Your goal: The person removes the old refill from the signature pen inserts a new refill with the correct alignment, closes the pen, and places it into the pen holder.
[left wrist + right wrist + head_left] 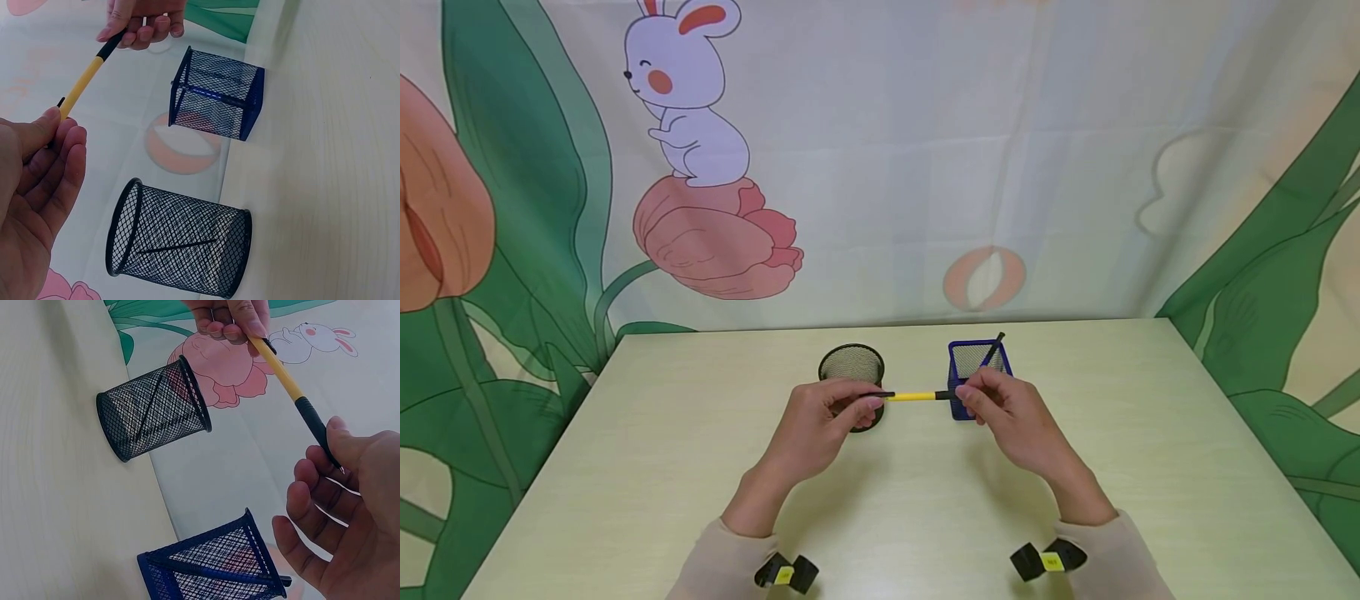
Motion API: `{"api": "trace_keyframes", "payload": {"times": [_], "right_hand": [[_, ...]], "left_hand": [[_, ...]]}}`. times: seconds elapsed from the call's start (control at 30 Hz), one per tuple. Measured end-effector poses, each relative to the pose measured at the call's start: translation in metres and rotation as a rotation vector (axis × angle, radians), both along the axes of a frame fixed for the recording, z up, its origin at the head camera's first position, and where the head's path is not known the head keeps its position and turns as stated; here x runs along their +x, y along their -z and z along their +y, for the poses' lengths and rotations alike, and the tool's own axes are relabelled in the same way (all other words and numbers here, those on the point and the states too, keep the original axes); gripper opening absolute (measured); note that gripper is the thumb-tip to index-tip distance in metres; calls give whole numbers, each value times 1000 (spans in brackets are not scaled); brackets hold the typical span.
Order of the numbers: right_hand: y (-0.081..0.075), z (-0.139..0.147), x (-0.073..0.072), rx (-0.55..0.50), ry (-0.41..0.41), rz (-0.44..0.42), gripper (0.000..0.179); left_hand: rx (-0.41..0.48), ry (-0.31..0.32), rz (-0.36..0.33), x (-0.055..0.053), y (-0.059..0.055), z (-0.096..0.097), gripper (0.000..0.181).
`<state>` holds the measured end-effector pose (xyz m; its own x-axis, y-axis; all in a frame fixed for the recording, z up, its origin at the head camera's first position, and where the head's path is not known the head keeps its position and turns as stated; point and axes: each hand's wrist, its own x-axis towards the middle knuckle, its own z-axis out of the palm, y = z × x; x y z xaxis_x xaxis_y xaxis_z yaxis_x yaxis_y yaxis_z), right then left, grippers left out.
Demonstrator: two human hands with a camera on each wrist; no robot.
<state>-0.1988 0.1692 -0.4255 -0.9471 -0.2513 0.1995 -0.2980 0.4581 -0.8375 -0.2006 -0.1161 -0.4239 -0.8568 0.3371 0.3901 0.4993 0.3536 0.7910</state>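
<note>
A yellow pen with a black grip [913,397] is held level above the table between both hands. My left hand [816,427] pinches its clip end between thumb and fingers. At the black grip end, my right hand [1017,421] pinches with thumb and index finger; the bare metal tip shows in the right wrist view. Behind my left hand stands a round black mesh pen holder [852,363], partly hidden. A square blue mesh pen holder [962,360] stands behind my right hand, with a dark pen [993,348] leaning inside it.
The pale wooden table [700,417] ends at a printed cloth [880,167] hanging behind both holders. A thin dark line, a seam or a stick, shows in the round holder [178,247]; I cannot tell which.
</note>
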Motion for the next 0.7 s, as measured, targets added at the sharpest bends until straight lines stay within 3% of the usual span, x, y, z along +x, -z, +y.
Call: {"api": "trace_keyframes", "payload": {"times": [0.7], "right_hand": [[1, 1, 3, 14, 1, -18, 15]], "left_hand": [[3, 2, -11, 0, 4, -2, 13]]}}
